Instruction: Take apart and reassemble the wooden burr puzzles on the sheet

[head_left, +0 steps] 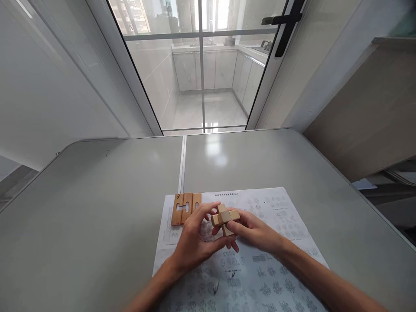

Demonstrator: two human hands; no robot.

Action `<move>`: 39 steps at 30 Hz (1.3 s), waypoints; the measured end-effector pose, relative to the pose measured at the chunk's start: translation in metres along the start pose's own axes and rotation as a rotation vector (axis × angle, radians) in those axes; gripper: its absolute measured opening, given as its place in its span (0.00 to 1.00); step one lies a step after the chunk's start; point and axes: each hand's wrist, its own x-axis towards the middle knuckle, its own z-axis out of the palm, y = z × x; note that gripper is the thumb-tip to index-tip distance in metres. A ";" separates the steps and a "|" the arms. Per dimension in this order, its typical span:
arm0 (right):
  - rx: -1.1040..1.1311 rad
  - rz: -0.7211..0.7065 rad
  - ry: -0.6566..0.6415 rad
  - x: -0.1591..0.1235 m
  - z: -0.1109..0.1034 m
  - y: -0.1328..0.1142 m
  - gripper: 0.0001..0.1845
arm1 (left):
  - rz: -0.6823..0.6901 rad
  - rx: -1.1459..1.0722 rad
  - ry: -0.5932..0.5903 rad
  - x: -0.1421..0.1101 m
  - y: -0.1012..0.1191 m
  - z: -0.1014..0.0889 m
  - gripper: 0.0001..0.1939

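A light wooden burr puzzle [225, 216], made of interlocking crossed bars, is held above the printed sheet. My left hand [198, 238] grips it from the left, with fingers at its far side and the thumb under its near end. On the right side my right hand [251, 229] holds it too, the thumb pressed against its front. Some fingertips are hidden behind the puzzle. Just beyond my left hand, brown wooden slotted pieces [186, 209] lie side by side on the sheet, partly covered by that hand.
The large white sheet [276, 260] carries rows of small puzzle diagrams and lies on a grey table [97, 216] with a pale seam strip. A glass door [203, 78] with a black handle [282, 19] stands past the far edge. To the right is a brown panel [367, 108].
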 end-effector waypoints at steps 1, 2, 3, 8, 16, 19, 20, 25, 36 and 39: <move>0.004 0.001 0.000 0.000 0.000 -0.001 0.18 | 0.019 0.004 0.006 0.000 0.000 0.000 0.34; 0.007 0.001 0.002 0.001 0.001 -0.001 0.18 | 0.041 0.009 0.016 0.000 0.000 0.000 0.33; 0.009 0.001 0.007 0.001 0.001 -0.001 0.18 | 0.064 0.016 0.028 0.000 0.000 0.000 0.32; 0.036 0.010 0.014 0.001 -0.002 0.002 0.15 | 0.173 0.084 0.127 0.003 -0.003 -0.001 0.16; 0.040 0.038 0.049 0.003 0.006 -0.012 0.13 | 0.283 0.114 0.160 0.003 -0.004 -0.003 0.16; -0.011 0.040 0.042 0.003 0.008 -0.015 0.10 | 0.304 0.109 0.171 0.002 -0.004 -0.002 0.16; -0.024 0.041 0.042 0.003 0.008 -0.015 0.11 | 0.311 0.111 0.177 0.002 -0.003 -0.002 0.16; -0.067 0.036 0.117 0.003 0.004 -0.008 0.14 | 0.261 0.080 0.222 0.004 0.000 -0.004 0.12; -1.056 -0.245 0.582 -0.002 0.001 0.011 0.07 | -0.345 -0.445 0.158 0.005 0.004 -0.004 0.17; -1.156 -0.261 0.575 0.000 0.000 0.012 0.06 | -0.393 -0.470 0.134 0.007 0.007 -0.006 0.20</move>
